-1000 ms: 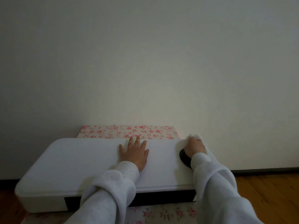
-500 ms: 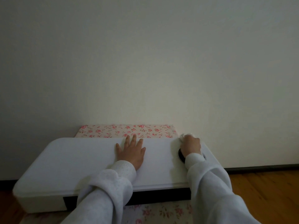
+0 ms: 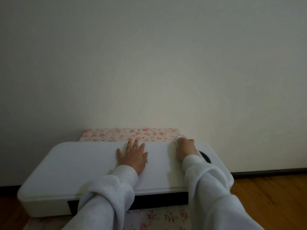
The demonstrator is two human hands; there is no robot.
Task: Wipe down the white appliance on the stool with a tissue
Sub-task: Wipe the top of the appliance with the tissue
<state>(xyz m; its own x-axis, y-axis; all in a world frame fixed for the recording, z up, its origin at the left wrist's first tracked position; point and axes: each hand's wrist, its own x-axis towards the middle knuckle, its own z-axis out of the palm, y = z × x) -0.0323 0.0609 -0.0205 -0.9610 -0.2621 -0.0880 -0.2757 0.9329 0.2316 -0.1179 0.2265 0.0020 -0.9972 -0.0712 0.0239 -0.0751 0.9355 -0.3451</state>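
A plain pale wall is backing the floral stool (image 3: pixel 131 134), where the white appliance (image 3: pixel 79 163) is lying flat. The left hand (image 3: pixel 132 157) is pressing down, fingers spread, holding nothing. The right hand (image 3: pixel 185 149) is bunching the tissue (image 3: pixel 180 137) at the far edge. The tissue looks flimsy; the smooth, rigid lid probably needs steadying.
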